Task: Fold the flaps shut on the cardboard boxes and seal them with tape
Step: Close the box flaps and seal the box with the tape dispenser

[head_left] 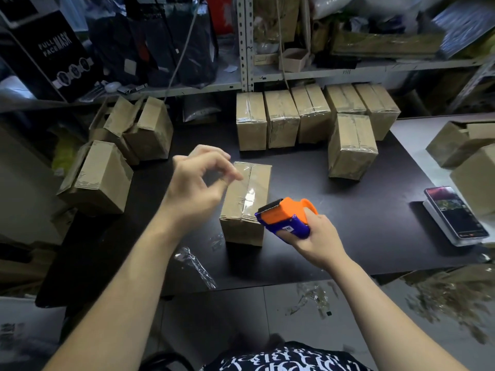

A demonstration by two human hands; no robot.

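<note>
A: Nearest first, go.
B: Black-and-white patterned shirt [284, 358] at the bottom edge, and both bare forearms reach out over the black worktop [353, 245]. A crumpled clear tape scrap [197, 265] lies on the worktop near its front edge.
A: Right hand?
B: The right hand [317, 238] has its fingers clamped round an orange-and-blue tape dispenser [285, 216]. The dispenser's front edge is at the near right top edge of the cardboard box [241, 226].
A: Where's that box?
B: Middle of the worktop, upright, flaps down. A clear tape strip [249, 195] runs along the top seam.
A: Left hand?
B: The left hand [197, 184] is over the box's top left side. Fingers apart and loosely curled, thumb bent toward the forefinger with a gap, nothing seen in them. Can't tell if the tips touch the box.
A: Right side?
B: A smartphone [455, 214], screen lit, lies on a white block near the right edge.
A: Further back?
B: Unsealed boxes [103, 178] are piled at the left. One taped box [352, 148] stands alone just in front of the row of taped boxes [281, 120]. Open boxes [460, 144] sit far right.
A: Behind those?
B: A metal shelf [187, 88] carries dark bags and a black box marked FULL FACE MASK [55, 53].
</note>
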